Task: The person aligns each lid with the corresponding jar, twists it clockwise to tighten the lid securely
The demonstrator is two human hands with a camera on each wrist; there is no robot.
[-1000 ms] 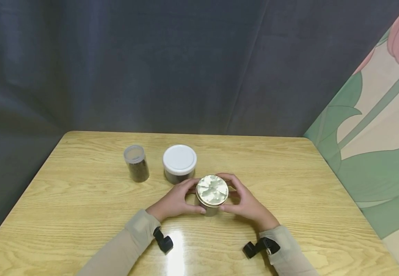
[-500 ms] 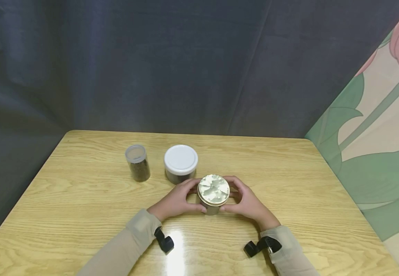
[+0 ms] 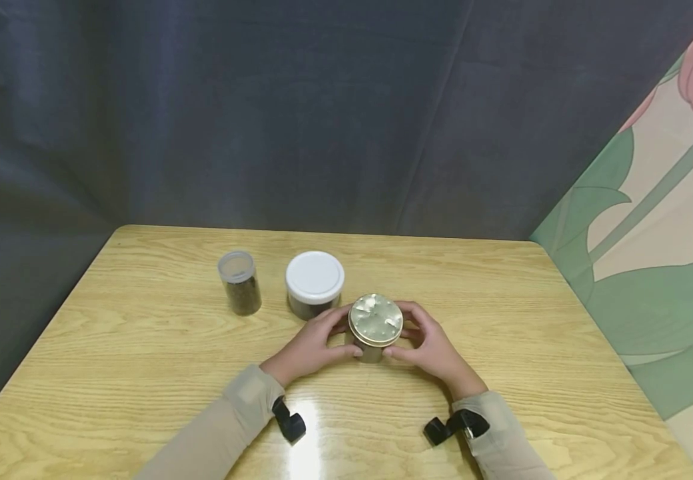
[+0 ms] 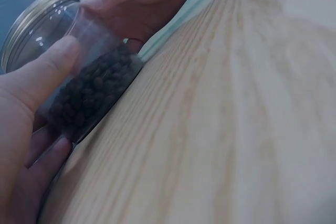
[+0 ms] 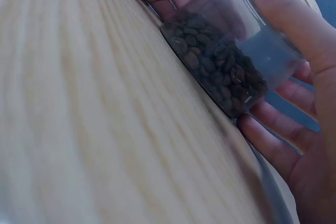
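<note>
Between both hands stands a clear jar (image 3: 375, 320) with a gold metal lid, partly filled with dark brown beans (image 5: 218, 61). My left hand (image 3: 310, 347) holds its left side, thumb toward me and fingers round the far side. From the right, my right hand (image 3: 436, 350) grips it the same way. In the left wrist view, the left thumb (image 4: 52, 69) lies along the clear wall. The jar's base appears to sit on the wooden table (image 4: 210, 129). The fingers behind the jar are partly hidden.
Just behind my left hand stands a wide jar with a white lid (image 3: 314, 277) and dark contents. Farther left is a slim clear-topped jar (image 3: 241, 287), also darkly filled. A dark curtain (image 3: 322, 120) hangs beyond the table's far edge.
The gold-lidded jar has shifted slightly away from me and to the right, with both hands still round it. The glints on its lid have changed. The other jars stay put.
</note>
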